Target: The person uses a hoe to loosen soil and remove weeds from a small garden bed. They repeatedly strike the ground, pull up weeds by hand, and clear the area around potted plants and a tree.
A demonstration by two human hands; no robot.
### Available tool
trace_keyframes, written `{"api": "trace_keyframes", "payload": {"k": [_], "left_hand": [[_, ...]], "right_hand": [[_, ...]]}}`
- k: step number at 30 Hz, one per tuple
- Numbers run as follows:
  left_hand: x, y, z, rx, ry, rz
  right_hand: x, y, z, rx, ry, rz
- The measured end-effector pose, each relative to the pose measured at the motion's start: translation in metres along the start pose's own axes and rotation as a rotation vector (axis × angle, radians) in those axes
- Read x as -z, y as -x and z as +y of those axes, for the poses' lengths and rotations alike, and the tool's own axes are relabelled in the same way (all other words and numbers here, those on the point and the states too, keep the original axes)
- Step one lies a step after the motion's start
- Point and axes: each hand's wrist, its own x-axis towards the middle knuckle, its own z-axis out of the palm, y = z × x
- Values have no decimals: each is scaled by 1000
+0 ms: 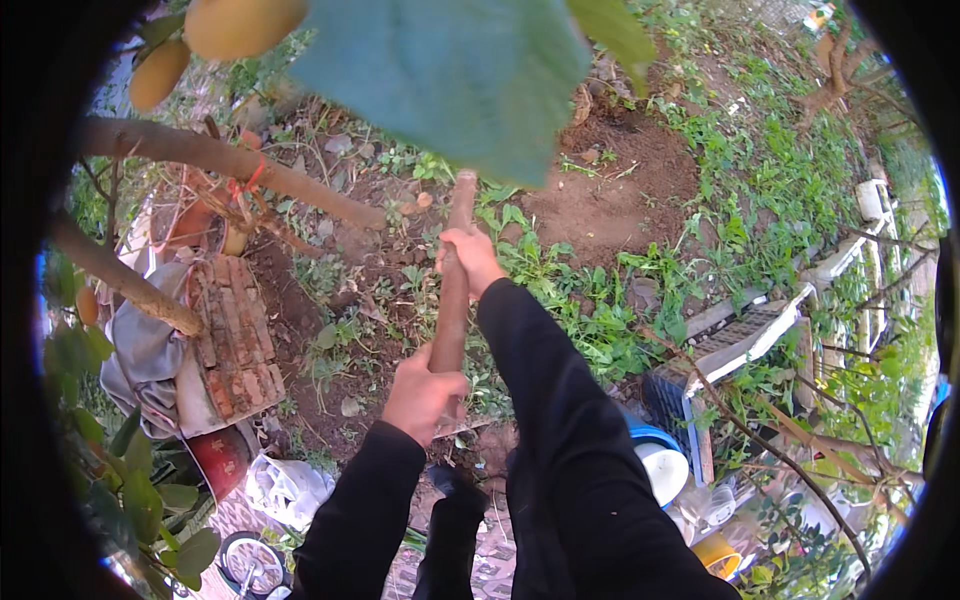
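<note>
Both hands grip a thick, round wooden pole (451, 311) that points away from me over a weedy garden bed. My left hand (427, 390) wraps around it near the end closer to my body. Farther along, my right hand (474, 259) closes around the pole near its far end, which reaches the lower edge of a large blurred leaf (450, 82). Whether any tool head is attached cannot be told. Beyond and to the right of the pole is a patch of bare brown soil (615, 195), partly covered by the leaf.
Tree branches (247, 169) cross the left side, with yellow-orange fruit (240, 26) hanging close overhead. Stacked bricks (232, 337) and a white plastic bag (289, 487) lie left. A wheel (253, 562) is below them. A black plastic crate (667, 405), white fence (855, 255) and thin branches stand right.
</note>
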Motion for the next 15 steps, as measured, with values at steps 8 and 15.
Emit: {"api": "trace_keyframes", "payload": {"k": [8,15], "left_hand": [[17,38,-26,-3,-25,11],[-7,75,-3,-207,-84,-11]], "right_hand": [[-19,45,15,-95,82,63],[-37,67,-31,-45,-55,51]]}}
